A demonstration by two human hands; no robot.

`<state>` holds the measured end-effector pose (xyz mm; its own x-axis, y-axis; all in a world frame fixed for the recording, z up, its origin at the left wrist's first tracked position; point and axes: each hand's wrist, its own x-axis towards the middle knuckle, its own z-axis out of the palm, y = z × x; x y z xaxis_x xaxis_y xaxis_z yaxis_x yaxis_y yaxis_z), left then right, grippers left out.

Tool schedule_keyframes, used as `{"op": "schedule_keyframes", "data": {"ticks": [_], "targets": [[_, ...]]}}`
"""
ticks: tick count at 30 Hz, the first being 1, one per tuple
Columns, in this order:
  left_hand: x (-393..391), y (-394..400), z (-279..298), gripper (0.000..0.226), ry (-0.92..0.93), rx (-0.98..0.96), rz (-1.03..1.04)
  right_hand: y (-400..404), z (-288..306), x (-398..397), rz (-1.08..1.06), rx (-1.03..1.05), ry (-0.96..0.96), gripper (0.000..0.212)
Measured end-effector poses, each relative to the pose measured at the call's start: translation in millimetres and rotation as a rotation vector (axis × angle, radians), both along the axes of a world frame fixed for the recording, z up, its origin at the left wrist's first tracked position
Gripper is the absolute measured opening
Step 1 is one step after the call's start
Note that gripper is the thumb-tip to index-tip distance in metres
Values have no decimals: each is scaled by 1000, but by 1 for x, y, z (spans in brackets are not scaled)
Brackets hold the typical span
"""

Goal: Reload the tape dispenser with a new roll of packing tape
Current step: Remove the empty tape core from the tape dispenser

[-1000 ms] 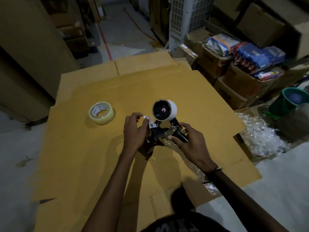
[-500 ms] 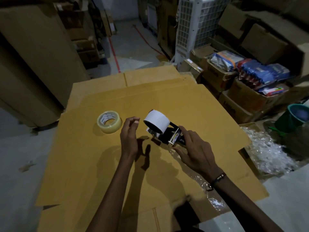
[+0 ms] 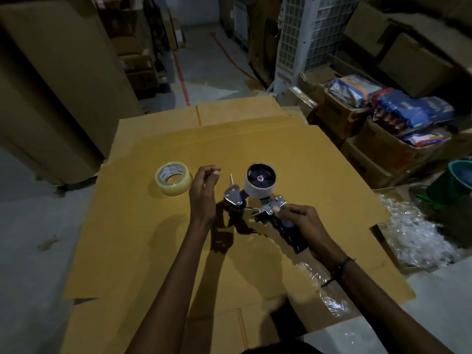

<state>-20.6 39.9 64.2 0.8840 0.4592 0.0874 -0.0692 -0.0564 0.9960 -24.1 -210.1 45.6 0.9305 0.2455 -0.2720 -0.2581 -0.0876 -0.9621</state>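
A tape dispenser (image 3: 258, 198) with a dark handle, metal plates and a pale spent core on its hub is held above a flattened cardboard sheet (image 3: 319, 175). My right hand (image 3: 304, 221) grips its handle, thumb on a metal bracket. My left hand (image 3: 204, 190) hovers just left of the dispenser's front plate, fingers curled together and holding nothing that I can see. A new roll of clear packing tape (image 3: 173, 178) lies flat on the cardboard, left of my left hand and apart from it.
Crumpled clear plastic film (image 3: 419, 231) lies at the right of the cardboard. Open boxes of packaged goods (image 3: 398, 116) stand at the back right, with a green bucket (image 3: 457, 180) nearby. Large cardboard cartons (image 3: 51, 85) stand at the left, and a white air cooler (image 3: 304, 39) behind.
The dispenser has turned so its hub face points up toward me again. My left hand stays just left of it, off the dispenser. My right hand keeps the handle.
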Motion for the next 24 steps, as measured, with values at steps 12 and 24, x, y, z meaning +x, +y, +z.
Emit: {"op": "schedule_keyframes", "data": {"ticks": [12,24], "targets": [[8,8,-7,20,327,264,-161,-10,-34,-6,75,-290,-80,44],[17,9,-44,34,590,448,-310,-17,-55,-10,167,-494,-80,34]]}}
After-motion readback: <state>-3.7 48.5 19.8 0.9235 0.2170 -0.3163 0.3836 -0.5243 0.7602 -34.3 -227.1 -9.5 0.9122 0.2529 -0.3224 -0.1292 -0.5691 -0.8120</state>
